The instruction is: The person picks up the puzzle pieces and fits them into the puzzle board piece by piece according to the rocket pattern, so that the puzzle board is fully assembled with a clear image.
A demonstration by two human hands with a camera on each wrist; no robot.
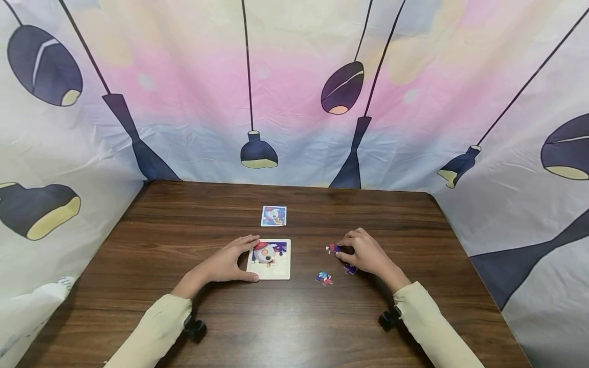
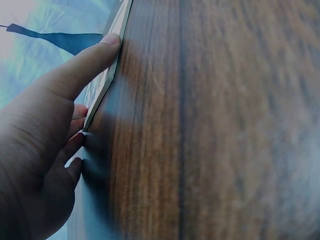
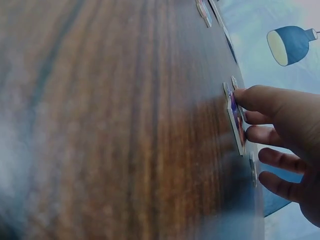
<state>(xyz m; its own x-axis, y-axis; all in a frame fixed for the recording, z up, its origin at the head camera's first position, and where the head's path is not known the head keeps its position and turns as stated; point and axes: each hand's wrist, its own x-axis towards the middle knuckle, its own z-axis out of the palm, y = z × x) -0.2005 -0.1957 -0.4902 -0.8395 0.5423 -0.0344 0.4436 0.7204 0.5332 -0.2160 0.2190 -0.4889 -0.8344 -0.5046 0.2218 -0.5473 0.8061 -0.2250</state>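
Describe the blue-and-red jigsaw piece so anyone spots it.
On the brown wooden table, find the square cream puzzle board at the left hand. Right of it lies the blue-and-red jigsaw piece. Unlike the purple pieces by the right hand, it lies apart, nearest the board.

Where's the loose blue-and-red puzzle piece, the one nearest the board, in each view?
Head: blue-and-red puzzle piece right of centre, lower half.
Left wrist: not in it.
Right wrist: top edge, right of centre, seen nearly edge-on.
Shared landmark: brown wooden table, in all three.
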